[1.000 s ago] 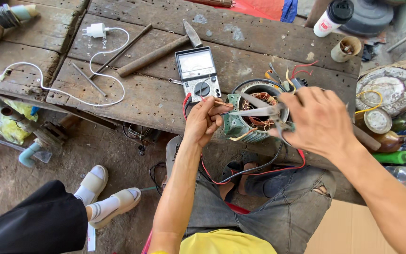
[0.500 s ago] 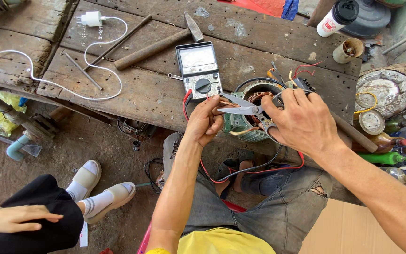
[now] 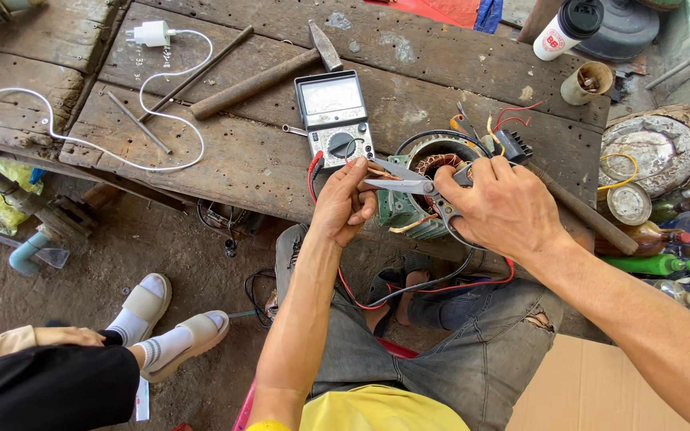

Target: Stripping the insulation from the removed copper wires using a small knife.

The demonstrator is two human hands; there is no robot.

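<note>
Motor stator (image 3: 429,179) with copper windings sits at the near edge of the wooden bench (image 3: 225,160), tipped toward me for access. My left hand (image 3: 343,203) pinches a copper winding lead (image 3: 378,171) taut. My right hand (image 3: 505,209) grips the scissors (image 3: 409,184), blades open at that lead. Analog multimeter (image 3: 334,118) lies just behind, its red and black test leads (image 3: 409,291) trailing over my lap. Hammer (image 3: 269,73) farther back.

We see silver scissors (image 3: 409,185) lying level, blades parted, tips at a copper wire (image 3: 378,172) rising from the green motor stator (image 3: 409,203) just below the grey multimeter (image 3: 334,118).
</note>
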